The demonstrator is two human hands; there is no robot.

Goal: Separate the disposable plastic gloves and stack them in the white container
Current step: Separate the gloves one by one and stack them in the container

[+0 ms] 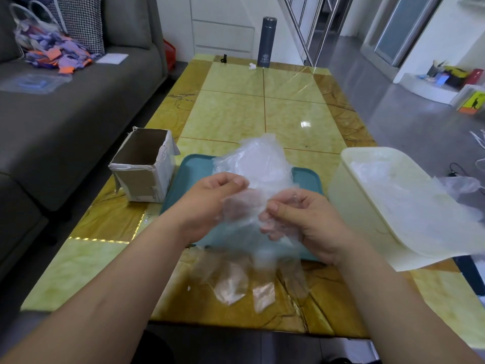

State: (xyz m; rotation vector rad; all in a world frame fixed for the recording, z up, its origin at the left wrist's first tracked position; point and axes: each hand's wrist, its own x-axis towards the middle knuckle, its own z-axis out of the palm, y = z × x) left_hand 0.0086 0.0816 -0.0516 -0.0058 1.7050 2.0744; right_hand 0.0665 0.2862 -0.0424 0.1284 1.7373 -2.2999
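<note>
Open table (262,109) surface beyond teal tray (195,166), cardboard box (143,166) obstructing left side, white container (367,206) obstructing right, glove pile (257,158) heaped between, flask (266,42) at far edge.

1. Two hands are recorded: left hand (210,203) and right hand (301,222).
2. One teal tray (189,174) is counted.
3. One white container (349,195) is counted.
4. One cardboard box (143,169) is counted.
5. One dark flask (266,42) is counted.
6. The plastic gloves (257,164) are seen bunched and translucent; their number cannot be determined.
</note>
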